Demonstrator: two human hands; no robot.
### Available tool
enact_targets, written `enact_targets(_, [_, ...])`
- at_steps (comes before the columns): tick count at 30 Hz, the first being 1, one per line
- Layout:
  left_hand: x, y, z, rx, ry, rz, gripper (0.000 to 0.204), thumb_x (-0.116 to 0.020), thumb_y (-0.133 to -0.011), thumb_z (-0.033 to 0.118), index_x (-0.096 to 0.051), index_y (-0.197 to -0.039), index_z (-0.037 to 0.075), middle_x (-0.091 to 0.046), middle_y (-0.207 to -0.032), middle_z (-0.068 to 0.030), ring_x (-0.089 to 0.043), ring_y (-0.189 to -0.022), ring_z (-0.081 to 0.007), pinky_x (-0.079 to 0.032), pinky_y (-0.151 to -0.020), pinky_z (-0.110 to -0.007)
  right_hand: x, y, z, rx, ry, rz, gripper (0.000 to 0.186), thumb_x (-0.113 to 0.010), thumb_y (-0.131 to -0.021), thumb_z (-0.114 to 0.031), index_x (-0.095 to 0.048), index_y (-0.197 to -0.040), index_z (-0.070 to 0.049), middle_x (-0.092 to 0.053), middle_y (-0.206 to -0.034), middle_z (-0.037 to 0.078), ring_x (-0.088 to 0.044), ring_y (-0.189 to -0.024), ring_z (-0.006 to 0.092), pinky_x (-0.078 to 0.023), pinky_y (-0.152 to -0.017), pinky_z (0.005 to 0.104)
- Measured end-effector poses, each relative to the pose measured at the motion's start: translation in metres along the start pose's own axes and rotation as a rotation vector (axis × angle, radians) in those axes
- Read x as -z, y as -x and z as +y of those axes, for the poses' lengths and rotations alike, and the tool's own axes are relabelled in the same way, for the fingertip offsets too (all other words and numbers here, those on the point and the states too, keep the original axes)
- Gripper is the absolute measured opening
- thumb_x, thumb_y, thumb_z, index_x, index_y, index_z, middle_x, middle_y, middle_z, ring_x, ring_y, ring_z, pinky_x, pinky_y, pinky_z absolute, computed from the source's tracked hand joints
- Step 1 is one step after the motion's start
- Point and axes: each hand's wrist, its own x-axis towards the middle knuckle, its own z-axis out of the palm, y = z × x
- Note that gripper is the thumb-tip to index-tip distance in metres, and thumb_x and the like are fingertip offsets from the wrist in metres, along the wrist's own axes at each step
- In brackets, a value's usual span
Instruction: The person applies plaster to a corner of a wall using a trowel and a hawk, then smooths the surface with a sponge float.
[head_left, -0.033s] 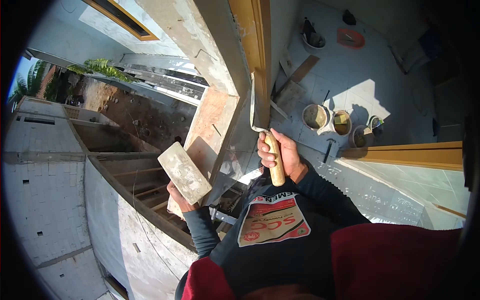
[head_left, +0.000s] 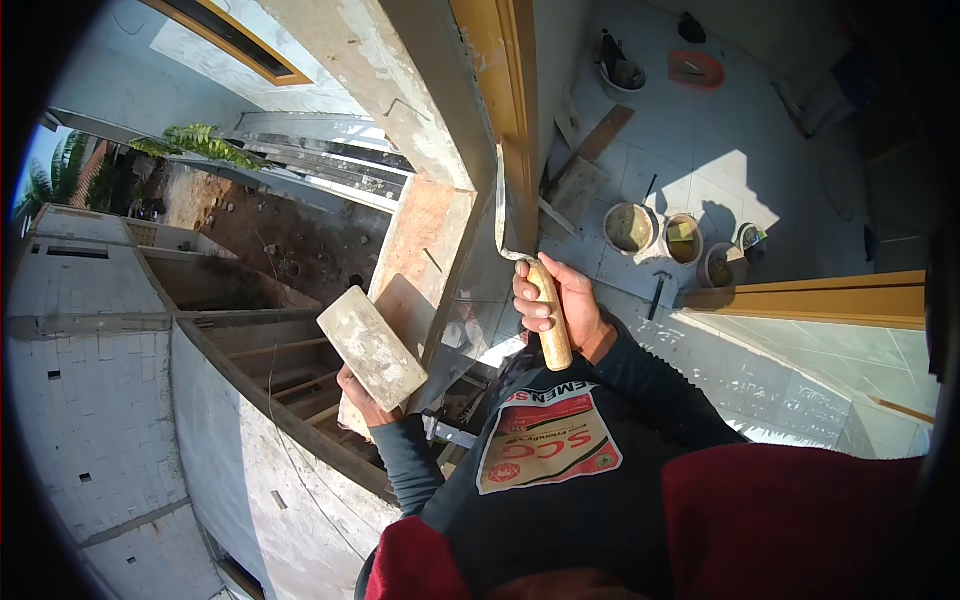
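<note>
A pale, mortar-stained rectangular block [head_left: 371,353] is gripped in my left hand [head_left: 364,402], in front of a rough plank-like ledge [head_left: 425,222]. My right hand [head_left: 570,305] has its fingers wrapped round the wooden handle of a trowel [head_left: 546,325], its metal blade [head_left: 501,200] pointing up alongside the grey, plastered edge of the yellow wooden frame [head_left: 505,70]. Whether the blade touches that edge I cannot tell.
At right, tubs [head_left: 629,228] stand on a tiled floor [head_left: 740,150] with loose boards [head_left: 600,140] and an orange basin [head_left: 696,70]. A yellow rail [head_left: 800,298] crosses below. Left, a drop to dirt ground [head_left: 260,230] and beams lies beside a white block wall [head_left: 90,410].
</note>
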Motion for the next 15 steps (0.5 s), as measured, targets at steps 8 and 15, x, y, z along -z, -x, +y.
enact_targets(8, [-0.021, 0.015, 0.003, 0.182, 0.181, -0.039, 0.051, -0.045, -0.084, 0.022, -0.051, -0.129, -0.001, -0.062, -0.12, -0.0189, -0.063, -0.105, -0.0364, -0.051, -0.091, -0.055, -0.038, -0.012, 0.012, 0.014, -0.143, -0.058, 0.033, -0.043, -0.101, -0.039, -0.052, -0.102, -0.008, -0.047, -0.082, 0.0, -0.046, -0.064, 0.0092, -0.04, -0.053, 0.0234])
enact_targets(15, [0.001, 0.003, 0.005, 0.152, 0.066, -0.029, 0.051, -0.041, -0.085, 0.021, -0.05, -0.13, -0.001, -0.063, -0.118, -0.019, -0.064, -0.104, -0.0344, -0.052, -0.092, -0.05, -0.067, -0.035, 0.022, 0.087, -0.205, -0.049, 0.03, -0.045, -0.1, -0.038, -0.051, -0.101, -0.009, -0.047, -0.083, -0.001, -0.046, -0.067, 0.0093, -0.042, -0.058, 0.0245])
